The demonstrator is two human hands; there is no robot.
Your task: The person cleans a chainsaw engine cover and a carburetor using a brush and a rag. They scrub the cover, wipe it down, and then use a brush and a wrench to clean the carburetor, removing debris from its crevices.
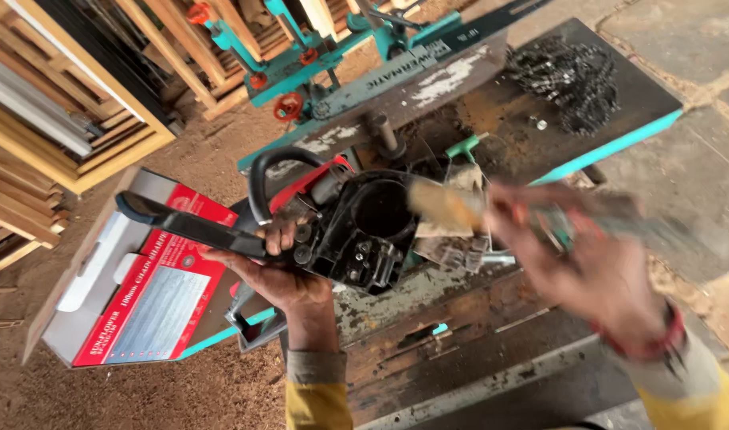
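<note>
My left hand point(278, 271) grips a black and red chainsaw body point(356, 227) from below, near its black guide bar point(189, 227), which points left. The saw is tilted so its open side, with a round black cavity, faces me. My right hand point(595, 271) is blurred by motion and holds a brush with a pale wooden handle point(448, 205), its end against the saw's open side. Both hands are over a worn wooden workbench point(460, 326).
A loose saw chain point(572, 76) lies heaped on the bench's far right. A red and white cardboard box point(141, 287) sits open at the left. Teal machine parts with red knobs point(289, 103) and stacked wooden frames point(54, 119) stand behind. Sawdust covers the floor.
</note>
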